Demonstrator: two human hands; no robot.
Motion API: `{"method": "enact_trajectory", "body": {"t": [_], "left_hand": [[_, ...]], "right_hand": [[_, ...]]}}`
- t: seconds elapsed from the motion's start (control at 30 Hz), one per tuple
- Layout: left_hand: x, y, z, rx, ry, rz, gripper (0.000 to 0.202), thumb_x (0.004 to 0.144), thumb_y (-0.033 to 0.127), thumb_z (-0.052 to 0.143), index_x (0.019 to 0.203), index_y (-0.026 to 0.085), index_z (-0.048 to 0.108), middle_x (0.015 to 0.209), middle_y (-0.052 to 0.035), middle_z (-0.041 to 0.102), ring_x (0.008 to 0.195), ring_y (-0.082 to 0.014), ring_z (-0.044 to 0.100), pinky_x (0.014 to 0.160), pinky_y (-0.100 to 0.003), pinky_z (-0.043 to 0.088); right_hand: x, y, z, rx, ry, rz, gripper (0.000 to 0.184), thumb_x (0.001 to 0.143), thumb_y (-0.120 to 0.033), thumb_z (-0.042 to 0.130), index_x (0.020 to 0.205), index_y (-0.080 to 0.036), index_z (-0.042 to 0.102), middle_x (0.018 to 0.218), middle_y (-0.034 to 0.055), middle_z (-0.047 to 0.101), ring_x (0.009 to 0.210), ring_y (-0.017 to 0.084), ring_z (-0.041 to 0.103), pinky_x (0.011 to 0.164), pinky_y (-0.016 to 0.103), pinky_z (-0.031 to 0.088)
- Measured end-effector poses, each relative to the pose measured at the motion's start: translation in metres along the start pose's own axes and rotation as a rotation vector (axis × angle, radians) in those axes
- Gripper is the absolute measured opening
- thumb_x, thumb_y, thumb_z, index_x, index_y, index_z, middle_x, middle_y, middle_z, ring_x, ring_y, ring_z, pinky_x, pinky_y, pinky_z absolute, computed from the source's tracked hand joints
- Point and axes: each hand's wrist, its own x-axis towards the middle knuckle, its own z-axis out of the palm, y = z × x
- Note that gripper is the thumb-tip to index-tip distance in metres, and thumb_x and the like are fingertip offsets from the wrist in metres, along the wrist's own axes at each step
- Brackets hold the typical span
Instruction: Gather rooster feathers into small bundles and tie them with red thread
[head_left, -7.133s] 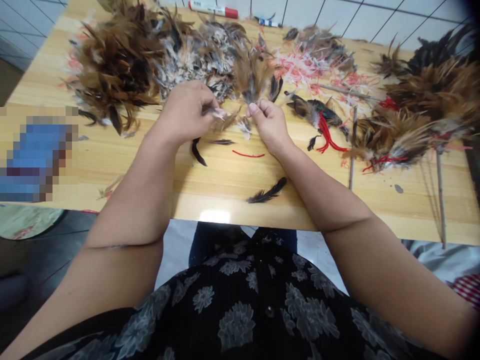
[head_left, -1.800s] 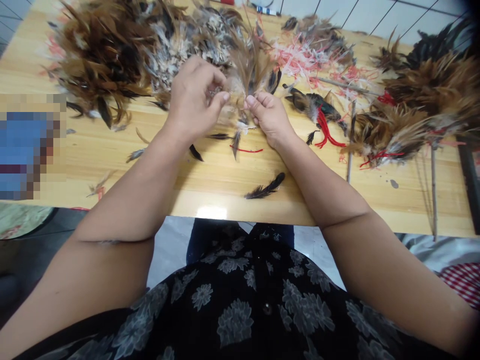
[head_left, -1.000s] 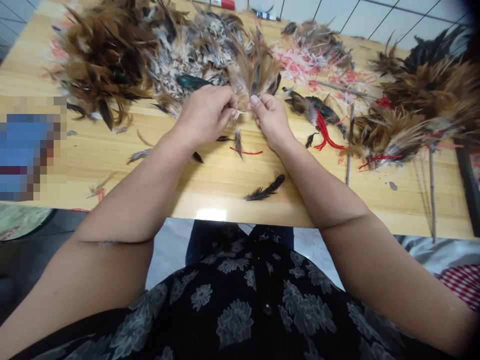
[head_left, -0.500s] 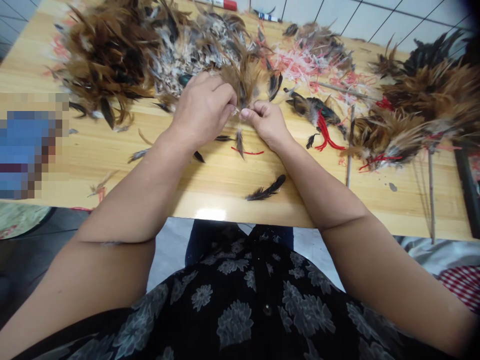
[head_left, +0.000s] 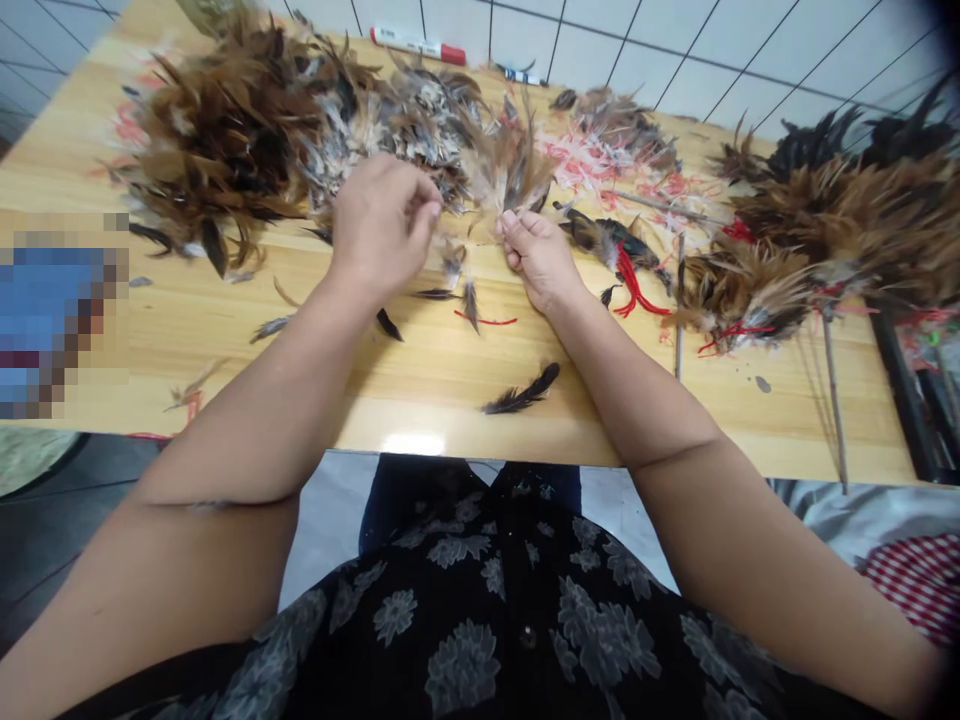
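On the pale wooden tabletop (head_left: pixel 225 340), the right hand's (head_left: pixel 540 262) grip pinches a tuft of brown feathers (head_left: pixel 510 175) at its eleven o'clock; the left hand's (head_left: pixel 382 220) fingers are pressed together, hiding anything held.

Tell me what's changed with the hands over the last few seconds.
The left hand has pulled leftward, away from the right hand, opening a gap between them. It no longer meets the feather tuft, where the right fingertips stay. The dark feather and red thread stayed put.
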Motion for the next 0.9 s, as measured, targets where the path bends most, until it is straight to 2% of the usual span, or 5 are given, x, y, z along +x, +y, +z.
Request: {"method": "enact_trajectory", "body": {"t": [0.17, 0.37, 0.63, 0.77, 0.9], "left_hand": [[-0.001, -0.006, 0.023, -0.01, -0.082, -0.04, 0.01, 0.105, 0.032, 0.094, 0.099, 0.025, 0.089, 0.109, -0.0069, 0.092, 0.112, -0.0353, 0.083, 0.113, -0.05, 0.066], [-0.004, -0.01, 0.035, -0.256, -0.068, -0.138, 0.023, 0.099, 0.022, 0.098, 0.08, 0.023, 0.085, 0.074, -0.0018, 0.073, 0.081, -0.0268, 0.073, 0.077, -0.034, 0.056], [-0.003, -0.008, 0.041, -0.46, -0.105, -0.244, 0.036, 0.098, 0.006, 0.101, 0.073, 0.021, 0.08, 0.071, 0.0001, 0.07, 0.071, -0.0202, 0.066, 0.073, -0.031, 0.051], [-0.003, -0.005, 0.039, -0.528, -0.142, -0.235, 0.042, 0.099, 0.017, 0.112, 0.074, 0.02, 0.079, 0.074, 0.0, 0.073, 0.074, -0.0184, 0.065, 0.075, -0.031, 0.052], [-0.005, -0.004, 0.031, -0.649, -0.258, -0.254, 0.054, 0.103, 0.046, 0.12, 0.078, 0.023, 0.077, 0.076, -0.0001, 0.073, 0.076, -0.0192, 0.062, 0.078, -0.036, 0.051]], "right_hand": [[-0.015, -0.016, 0.008, -0.009, -0.014, -0.012, 0.063, 0.117, -0.075, 0.09, 0.089, -0.026, 0.061, 0.072, -0.0089, 0.043, 0.07, 0.01, 0.041, 0.066, 0.024, 0.04], [-0.02, -0.015, 0.014, -0.219, -0.058, -0.108, 0.063, 0.107, -0.071, 0.101, 0.081, -0.024, 0.067, 0.08, -0.0024, 0.067, 0.083, 0.017, 0.059, 0.086, 0.032, 0.053], [-0.018, -0.005, 0.009, -0.418, -0.16, -0.247, 0.059, 0.11, -0.073, 0.094, 0.081, -0.023, 0.079, 0.092, 0.0066, 0.08, 0.105, 0.027, 0.078, 0.111, 0.041, 0.063], [-0.019, -0.005, 0.011, -0.357, -0.195, -0.245, 0.06, 0.112, -0.073, 0.091, 0.082, -0.023, 0.08, 0.093, 0.0067, 0.082, 0.102, 0.026, 0.079, 0.111, 0.041, 0.064], [-0.022, -0.012, 0.017, -0.277, -0.234, -0.212, 0.059, 0.107, -0.072, 0.096, 0.08, -0.023, 0.076, 0.092, 0.005, 0.082, 0.1, 0.024, 0.079, 0.111, 0.04, 0.066]]}}
